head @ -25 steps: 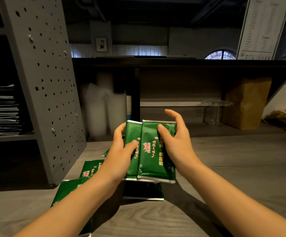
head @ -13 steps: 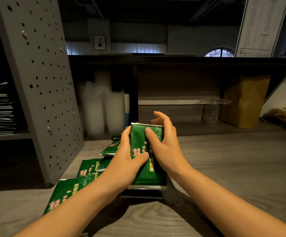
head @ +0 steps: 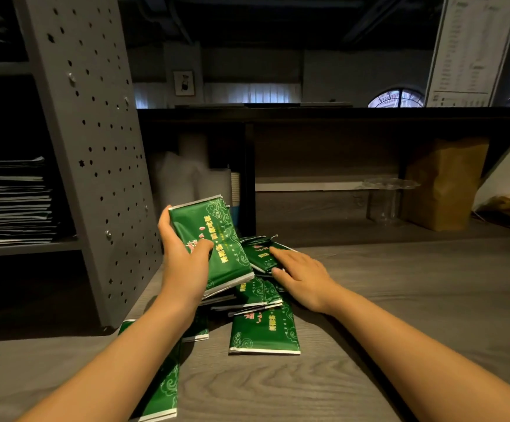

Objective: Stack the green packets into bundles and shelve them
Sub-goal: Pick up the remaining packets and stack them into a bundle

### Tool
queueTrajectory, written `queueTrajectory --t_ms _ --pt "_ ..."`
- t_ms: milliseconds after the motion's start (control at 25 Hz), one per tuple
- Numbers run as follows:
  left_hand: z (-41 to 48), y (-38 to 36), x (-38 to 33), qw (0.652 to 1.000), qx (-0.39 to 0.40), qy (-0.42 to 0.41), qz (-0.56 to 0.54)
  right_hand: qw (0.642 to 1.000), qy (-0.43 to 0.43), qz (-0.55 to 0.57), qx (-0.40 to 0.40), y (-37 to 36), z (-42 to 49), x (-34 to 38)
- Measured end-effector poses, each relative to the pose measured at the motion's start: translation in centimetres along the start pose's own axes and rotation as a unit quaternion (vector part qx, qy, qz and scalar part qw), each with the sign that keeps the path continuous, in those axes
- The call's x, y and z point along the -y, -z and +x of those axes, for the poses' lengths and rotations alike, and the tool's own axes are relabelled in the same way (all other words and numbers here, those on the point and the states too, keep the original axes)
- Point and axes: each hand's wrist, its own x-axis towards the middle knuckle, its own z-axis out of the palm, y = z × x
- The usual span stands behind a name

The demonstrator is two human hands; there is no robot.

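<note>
The left hand (head: 183, 257) grips a tilted green bundle (head: 217, 236); the right hand (head: 301, 277) rests flat-fingered on loose packets (head: 260, 257).

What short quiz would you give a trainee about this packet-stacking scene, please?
1. True or false: the left hand grips a bundle of green packets.
2. The fingers of the right hand rest on: A) a loose green packet; B) the brown paper bag; C) the clear cup.
3. Short answer: on which side of the packet pile does the perforated grey panel stand?

Key: 1 true; 2 A; 3 left.
</note>
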Motion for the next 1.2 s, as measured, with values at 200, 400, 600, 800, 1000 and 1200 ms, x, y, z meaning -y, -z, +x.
queueTrajectory --t_ms 200,400,600,800,1000,1200 --pt "0.5 0.4 0.1 1.0 -0.012 0.018 -0.001 0.988 -0.045 0.141 -0.033 0.7 0.1 -0.2" --pt "0.5 0.4 0.5 1.0 0.008 0.025 0.007 0.988 -0.127 0.088 0.008 1.1 -0.5 -1.1" --pt "-0.1 0.1 0.5 0.998 0.056 0.03 0.024 0.973 -0.152 0.171 -0.03 2.1 -0.9 -1.6" --pt "0.0 0.0 1.0 0.994 0.083 0.054 0.043 0.851 -0.112 0.455 -0.236 3.8 -1.3 -0.4" --pt "-0.3 -0.5 1.1 0.988 0.138 0.044 0.055 0.755 -0.084 0.594 -0.266 5.6 -2.3 1.9" --pt "-0.9 -1.3 0.9 0.983 0.178 0.029 0.036 0.836 -0.035 0.493 -0.238 3.9 -2.6 5.1"
